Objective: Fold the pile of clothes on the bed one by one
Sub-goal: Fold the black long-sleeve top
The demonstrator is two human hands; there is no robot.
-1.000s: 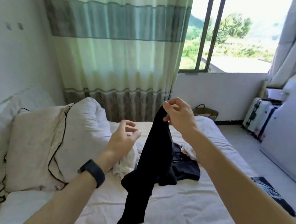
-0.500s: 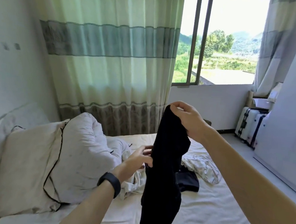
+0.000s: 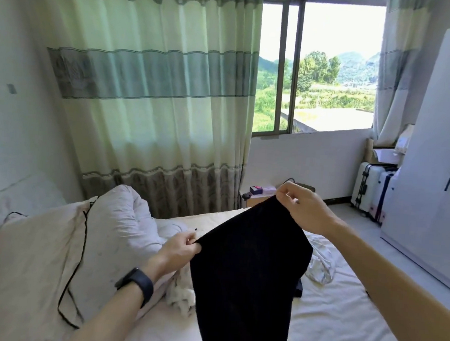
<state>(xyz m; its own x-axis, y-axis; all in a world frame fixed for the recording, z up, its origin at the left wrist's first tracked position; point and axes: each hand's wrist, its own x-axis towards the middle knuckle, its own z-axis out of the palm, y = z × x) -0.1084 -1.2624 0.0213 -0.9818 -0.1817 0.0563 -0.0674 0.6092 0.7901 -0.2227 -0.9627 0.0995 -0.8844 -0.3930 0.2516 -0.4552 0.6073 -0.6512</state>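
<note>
Black garment (image 3: pixel 246 273) hangs in the air in front of you in the head view, above the bed (image 3: pixel 341 325) and stretched on a slant between your two hands. Your right hand (image 3: pixel 299 210) is the higher one, with thumb and fingers pinched together on the top corner. Your left hand (image 3: pixel 179 248) is lower and to the side, nipping the other corner of the same edge. Neither hand is free. The cloth falls from that edge in one long dark panel and runs out of the bottom of the picture, so you cannot see its lower hem or tell what kind of garment it is. It looks light and thoroughly limp, with no stiffness to help you, and it will likely sag and twist wherever you do not hold it. Keep hold of the corners along a seam or band rather than mid-cloth, then lay it flat on the sheet before making any fold. More of the pile waits behind it: a crumpled white garment (image 3: pixel 321 265) to the right, pale cloth (image 3: pixel 180 297) bunched below your left wrist, and a dark scrap (image 3: pixel 298 288) just showing past the panel's edge.
</note>
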